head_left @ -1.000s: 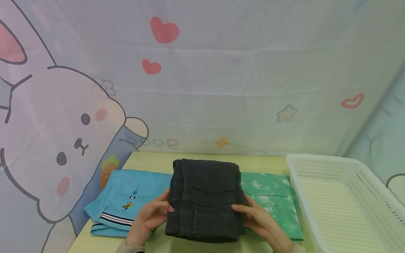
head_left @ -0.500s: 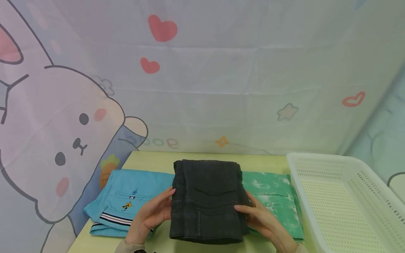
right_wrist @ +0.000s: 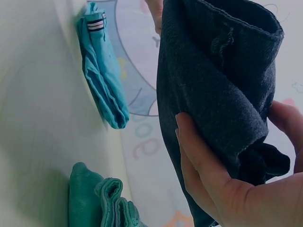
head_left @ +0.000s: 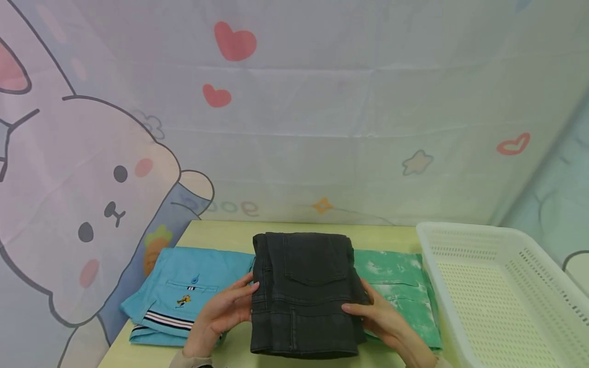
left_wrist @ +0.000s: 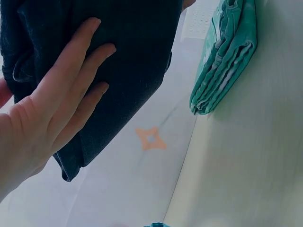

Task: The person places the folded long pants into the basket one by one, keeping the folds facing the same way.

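we see a pair of folded dark pants (head_left: 306,294) held up in the middle, over the near part of the yellow table (head_left: 221,232). both hands have hold of them, one on each side. the left hand (head_left: 225,309) grips the left edge, with the thumb on the side toward us and the long fingers laid along the back, as the left wrist view shows. the right hand (head_left: 382,314) grips the right edge the same way, with its thumb pressed on the front. just now, the near end of the dark pants has swung a little to the right, so their sides stand straighter. the left thumb has also slid a bit farther up its edge. to us that looks like a small fix of the grip, and we think the fold is staying neat. the dark pants are off the table and have not been laid down, so we judge that the work with them is not done. on the left lie folded blue pants (head_left: 184,291) with a striped band, and on the right lies a folded green cloth (head_left: 398,294). we see neither of these two shift. farther right is a white basket (head_left: 460,229).
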The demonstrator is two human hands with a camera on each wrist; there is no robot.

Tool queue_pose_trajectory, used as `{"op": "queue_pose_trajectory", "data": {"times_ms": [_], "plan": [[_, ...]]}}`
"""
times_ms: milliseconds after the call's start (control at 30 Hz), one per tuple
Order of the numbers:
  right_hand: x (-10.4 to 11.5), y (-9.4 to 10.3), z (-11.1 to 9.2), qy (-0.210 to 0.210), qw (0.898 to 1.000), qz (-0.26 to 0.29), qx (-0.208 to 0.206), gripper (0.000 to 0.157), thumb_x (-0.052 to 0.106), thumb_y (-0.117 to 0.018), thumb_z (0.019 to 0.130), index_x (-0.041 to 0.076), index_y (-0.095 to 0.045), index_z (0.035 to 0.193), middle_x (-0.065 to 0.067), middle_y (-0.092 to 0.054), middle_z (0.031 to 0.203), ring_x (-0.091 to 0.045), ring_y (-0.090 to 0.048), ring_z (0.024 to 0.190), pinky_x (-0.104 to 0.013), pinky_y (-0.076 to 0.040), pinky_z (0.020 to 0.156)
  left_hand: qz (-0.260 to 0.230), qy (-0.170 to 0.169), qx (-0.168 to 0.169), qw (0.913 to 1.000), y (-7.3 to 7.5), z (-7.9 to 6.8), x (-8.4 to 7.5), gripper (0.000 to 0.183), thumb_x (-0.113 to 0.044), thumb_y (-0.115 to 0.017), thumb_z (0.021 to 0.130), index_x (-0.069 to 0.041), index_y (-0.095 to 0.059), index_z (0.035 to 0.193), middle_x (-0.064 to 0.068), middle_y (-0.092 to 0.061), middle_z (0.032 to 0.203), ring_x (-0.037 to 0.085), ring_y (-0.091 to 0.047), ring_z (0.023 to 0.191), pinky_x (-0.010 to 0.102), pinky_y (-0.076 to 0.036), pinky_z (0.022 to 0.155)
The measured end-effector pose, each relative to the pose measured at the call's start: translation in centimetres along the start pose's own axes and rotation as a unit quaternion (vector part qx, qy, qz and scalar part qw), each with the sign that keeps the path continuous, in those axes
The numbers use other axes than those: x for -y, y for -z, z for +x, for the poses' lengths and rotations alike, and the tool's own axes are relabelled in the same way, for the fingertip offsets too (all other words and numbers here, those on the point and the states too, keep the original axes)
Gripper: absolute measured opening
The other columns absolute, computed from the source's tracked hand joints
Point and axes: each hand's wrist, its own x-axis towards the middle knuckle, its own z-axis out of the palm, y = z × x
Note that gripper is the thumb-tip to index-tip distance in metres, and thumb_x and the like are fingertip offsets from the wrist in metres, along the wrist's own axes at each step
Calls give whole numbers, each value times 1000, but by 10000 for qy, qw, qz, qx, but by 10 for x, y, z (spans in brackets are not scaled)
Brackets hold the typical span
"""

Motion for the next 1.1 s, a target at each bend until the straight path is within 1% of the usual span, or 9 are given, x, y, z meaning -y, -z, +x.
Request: {"op": "queue_pose_trajectory", "data": {"times_ms": [67,133,233,300,433,533,833,933,1100], "plan": [[0,0,0,-11,10000,-16,-26,97,16,-62,83,11,14,143,-33,-8,143,-34,-46,117,-47,-43,93,-135,-67,178,9997,-1,-1,-1,68,-19,-31,98,-11,22,140,17,-21,144,19,-48,114,41,-46,88],[0,0,0,-8,10000,-44,-45,97,16,-62,83,12,14,143,-33,-8,143,-35,-45,118,-47,-43,93,-303,-109,359,9988,-2,-2,-2,67,-16,-31,99,-10,22,140,6,-36,134,19,-50,112,40,-47,86],[-2,1,0,10,9999,-102,-72,96,16,-62,83,12,13,143,-32,-8,143,-38,-42,120,-48,-43,93,-481,-144,523,9974,-3,-3,-3,67,-14,-30,98,-9,23,139,-2,-44,123,19,-52,111,40,-48,85],[-3,1,1,23,9998,-149,-92,96,17,-62,83,12,13,143,-32,-8,143,-39,-41,121,-48,-43,93,-514,-135,519,9972,-4,-3,-3,67,-14,-31,98,-8,22,139,-2,-46,121,19,-52,110,39,-48,84],[-3,2,0,35,9997,-231,-117,96,18,-62,83,12,13,143,-33,-10,142,-35,-45,117,-48,-43,92,-516,-139,482,9974,-5,-4,-4,68,-14,-31,98,-8,22,139,-3,-46,121,19,-52,110,38,-48,83],[-3,2,-1,33,9995,-282,-126,96,19,-63,83,13,12,143,-34,-12,141,-30,-48,114,-48,-44,91,-545,-151,542,9969,-5,-5,-5,68,-14,-31,98,-8,23,139,-3,-46,121,19,-52,110,38,-48,83],[0,3,-3,25,9994,-342,-79,96,18,-62,83,13,13,143,-33,-11,142,-28,-49,113,-48,-45,89,-616,-167,650,9958,-8,-6,-6,68,-12,-31,98,-8,24,139,-3,-48,120,19,-53,111,39,-48,82],[0,3,-3,7,9993,-353,-96,96,18,-62,83,13,13,143,-33,-9,142,-33,-47,116,-48,-44,89,-605,-159,649,9959,-9,-6,-6,67,-13,-31,98,-8,22,140,-1,-48,121,19,-52,111,38,-48,81],[0,3,-5,-34,9990,-387,-205,96,17,-63,83,13,12,143,-32,-7,143,-44,-36,123,-50,-43,91,-578,-118,657,9961,-12,-6,-7,66,-14,-31,98,-8,18,141,0,-46,123,19,-51,112,39,-48,82]]}}
